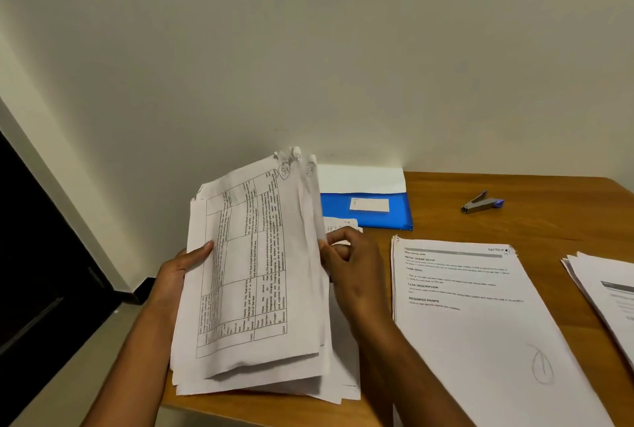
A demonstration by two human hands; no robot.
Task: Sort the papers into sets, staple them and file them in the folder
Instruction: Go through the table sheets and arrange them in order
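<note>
A thick sheaf of printed papers (254, 275) with a table on its top sheet stands tilted over the table's left edge. My left hand (182, 269) holds its left side, thumb on the front page. My right hand (350, 265) pinches the sheaf's right edge, its fingers curled among the sheets. A flat stack of papers (473, 323) lies to the right, and another stack (607, 293) shows at the right border. Against the wall lies a blue folder (367, 210) with a white sheet sticking out. A grey and blue stapler (482, 202) rests beyond the stacks.
The wooden table (549, 217) stands against a pale wall. Its left edge runs under the held sheaf, with floor and a dark door (37, 255) to the left. More loose sheets (343, 358) lie under the sheaf.
</note>
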